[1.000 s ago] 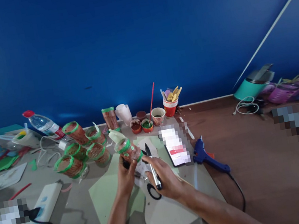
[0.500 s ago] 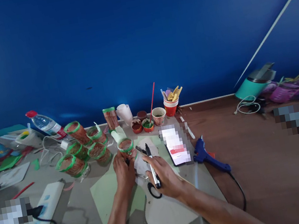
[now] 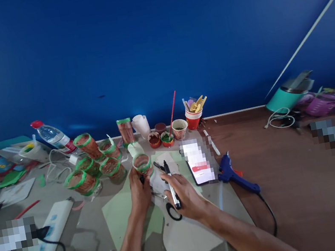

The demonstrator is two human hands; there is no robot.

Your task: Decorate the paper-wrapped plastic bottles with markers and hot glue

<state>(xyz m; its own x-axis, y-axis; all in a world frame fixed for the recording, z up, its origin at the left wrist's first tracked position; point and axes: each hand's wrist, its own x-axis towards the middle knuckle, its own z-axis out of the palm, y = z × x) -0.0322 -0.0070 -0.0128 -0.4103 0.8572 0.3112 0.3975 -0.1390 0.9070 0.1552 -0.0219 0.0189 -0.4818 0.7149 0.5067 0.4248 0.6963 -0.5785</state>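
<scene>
In my right hand is a silver marker with black ends, its upper end pointing away from me. Curled fingers of my left hand close on a small black piece that looks like a marker cap, though most of it is covered. Just past those fingertips stands a clear cup with a green rim and brown paint; whether the fingers touch it I cannot tell. Scissors with black handles lie between my hands, partly hidden, and a black pen rests just beyond.
Several painted cups stand on the left near a tilted water bottle. Paint pots and a cup of plastic forks line the wall. A phone and blue glue gun lie right; a power strip lies left.
The whole view has shifted slightly, so things appear a little further right. Both hands keep nearly the same pose, with the marker still in the right one.
</scene>
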